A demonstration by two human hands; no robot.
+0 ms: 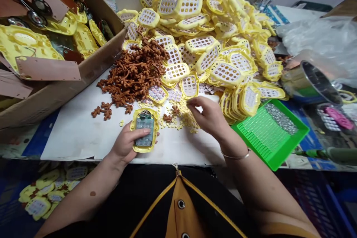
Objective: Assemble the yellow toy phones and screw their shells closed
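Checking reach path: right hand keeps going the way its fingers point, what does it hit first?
Probably the small yellow buttons just under the right hand, whose fingertips point left and down; the brown rubber pieces lie beyond. Depth unclear.

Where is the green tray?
In the head view, the green tray sits on the table's right side, beside the right hand and below the yellow shell pile.

Both forearms are bare to the elbow, with no sleeve showing on either, and neither the left hand point(128, 144) nor the right hand point(209, 116) wears a glove or ring. A thin silver metal bangle point(235, 156) circles the right wrist. Near the bottom edge, the torso wears a black garment with a mustard-yellow front panel point(182, 212), edged by 2 zip lines meeting at a small metal pull and carrying 2 round metal snap studs.
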